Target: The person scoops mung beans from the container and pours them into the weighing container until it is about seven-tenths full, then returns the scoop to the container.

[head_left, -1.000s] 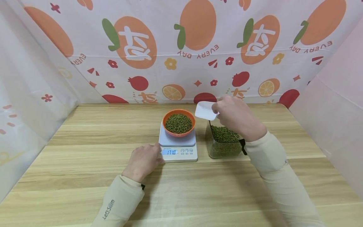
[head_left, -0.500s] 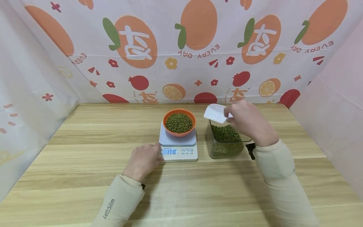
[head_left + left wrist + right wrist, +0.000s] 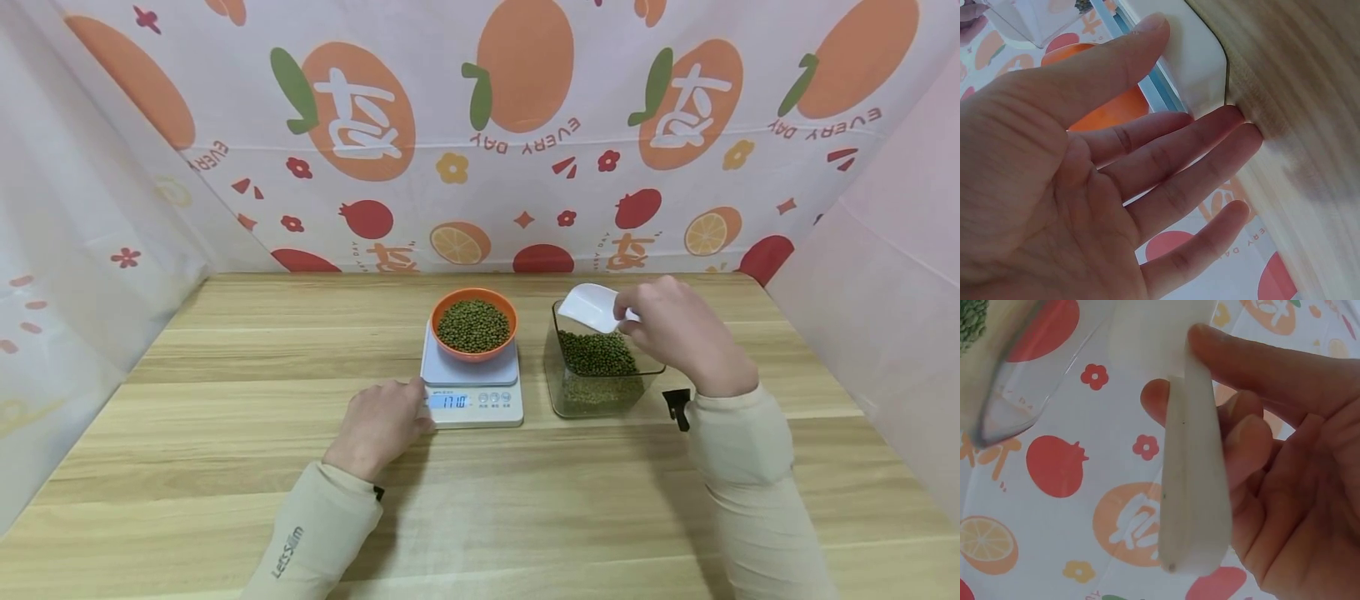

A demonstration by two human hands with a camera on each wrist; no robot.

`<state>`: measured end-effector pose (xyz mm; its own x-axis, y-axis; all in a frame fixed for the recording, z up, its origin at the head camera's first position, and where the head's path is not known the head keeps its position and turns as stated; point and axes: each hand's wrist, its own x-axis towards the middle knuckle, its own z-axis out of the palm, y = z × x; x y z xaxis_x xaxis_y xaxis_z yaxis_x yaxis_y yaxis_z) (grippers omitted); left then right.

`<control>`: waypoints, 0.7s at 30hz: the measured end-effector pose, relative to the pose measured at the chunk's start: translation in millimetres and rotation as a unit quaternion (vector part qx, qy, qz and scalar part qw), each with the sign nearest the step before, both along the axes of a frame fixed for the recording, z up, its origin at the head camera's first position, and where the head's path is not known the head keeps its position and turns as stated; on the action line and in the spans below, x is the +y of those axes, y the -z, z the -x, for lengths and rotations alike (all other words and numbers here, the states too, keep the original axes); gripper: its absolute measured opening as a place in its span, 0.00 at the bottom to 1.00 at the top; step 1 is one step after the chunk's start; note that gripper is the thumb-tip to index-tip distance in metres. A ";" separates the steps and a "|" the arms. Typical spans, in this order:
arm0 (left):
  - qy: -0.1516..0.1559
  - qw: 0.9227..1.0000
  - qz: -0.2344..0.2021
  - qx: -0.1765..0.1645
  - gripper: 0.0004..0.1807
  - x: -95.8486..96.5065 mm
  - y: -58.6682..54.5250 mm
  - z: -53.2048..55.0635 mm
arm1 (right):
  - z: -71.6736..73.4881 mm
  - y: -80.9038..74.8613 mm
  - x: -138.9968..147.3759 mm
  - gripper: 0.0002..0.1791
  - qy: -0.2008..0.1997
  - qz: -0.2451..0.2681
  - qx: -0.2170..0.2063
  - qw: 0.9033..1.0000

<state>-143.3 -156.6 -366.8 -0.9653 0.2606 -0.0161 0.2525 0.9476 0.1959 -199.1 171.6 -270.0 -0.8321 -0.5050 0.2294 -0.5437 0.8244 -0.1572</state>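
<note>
My right hand (image 3: 678,329) pinches a white plastic scoop (image 3: 588,307) by its handle, between thumb and fingers; the right wrist view shows that handle (image 3: 1194,487) up close. In the head view the scoop's blade, with no beans seen on it, hangs over the back of a clear box (image 3: 600,398) partly filled with green mung beans (image 3: 596,354). My left hand (image 3: 378,425) touches the left front corner of a white kitchen scale (image 3: 480,419), fingers loosely extended. On the scale sits an orange bowl (image 3: 474,357) of mung beans (image 3: 472,327). The display reads about 171.0.
Scale and box stand side by side on a wooden table (image 3: 262,350), a narrow gap between them. A fruit-print cloth (image 3: 517,183) hangs right behind the table, and pale cloths (image 3: 82,208) hang at both sides.
My right hand has moved right and lower, carrying the scoop from beside the bowl to over the clear box. The left hand, bowl and scale reading stay the same.
</note>
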 end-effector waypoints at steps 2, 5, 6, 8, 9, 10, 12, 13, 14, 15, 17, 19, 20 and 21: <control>0.000 1.000 0.001 0.000 0.20 0.3 0.0 0.1 | -0.2 1.2 1.3 0.07 0.001 -0.004 -0.008 1.000; 0.002 1.000 0.002 0.002 0.20 0.7 0.1 0.3 | 0.3 3.4 1.5 0.08 -0.004 -0.009 -0.018 1.000; 0.002 1.000 0.002 0.002 0.20 0.8 -0.1 -0.1 | 0.4 4.1 1.6 0.08 -0.006 -0.010 -0.020 1.000; 0.004 1.000 0.002 0.004 0.20 0.9 -0.2 -0.5 | 0.0 4.6 1.4 0.07 -0.009 -0.011 -0.018 1.000; 0.006 1.000 0.002 0.004 0.20 0.9 0.0 -0.4 | -0.4 4.6 1.7 0.08 -0.009 -0.011 -0.016 1.000; 0.006 1.000 0.001 0.004 0.20 0.8 0.0 -0.5 | -1.0 4.6 2.0 0.08 -0.009 -0.011 -0.015 1.000; 0.007 1.000 0.001 0.005 0.20 0.8 -0.2 -0.7 | -2.4 4.0 2.3 0.08 -0.009 -0.016 -0.013 1.000; 0.006 1.000 0.002 0.006 0.20 0.6 0.0 -0.5 | -2.9 3.5 1.8 0.08 -0.009 -0.022 -0.014 1.000; 0.006 1.000 0.002 0.008 0.20 0.6 -0.3 -0.5 | -2.8 3.1 0.9 0.08 -0.009 -0.029 -0.017 0.999; 0.006 1.000 0.003 0.010 0.19 0.5 -0.3 -0.3 | -2.5 2.9 -0.5 0.08 -0.008 -0.038 -0.021 0.999; 0.004 1.000 0.005 0.013 0.19 0.3 -0.5 -0.4 | -1.1 3.1 -4.5 0.07 -0.011 -0.059 -0.032 0.998; 0.004 1.000 0.005 0.014 0.19 0.3 -0.7 -0.5 | 1.5 4.6 -9.4 0.06 -0.013 -0.078 -0.046 0.996; 0.004 1.000 0.004 0.012 0.19 0.4 -1.0 -0.7 | 3.1 6.0 -11.6 0.06 -0.013 -0.086 -0.051 0.995; 0.003 1.000 0.003 0.010 0.19 0.5 -0.9 -0.9 | 4.4 7.6 -13.5 0.06 -0.014 -0.094 -0.055 0.994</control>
<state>-142.4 -156.0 -365.9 -0.9638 0.2666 0.0020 0.2623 0.9471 0.1851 -203.6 158.1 -277.6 -0.8315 -0.5543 0.0374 -0.5555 0.8292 -0.0615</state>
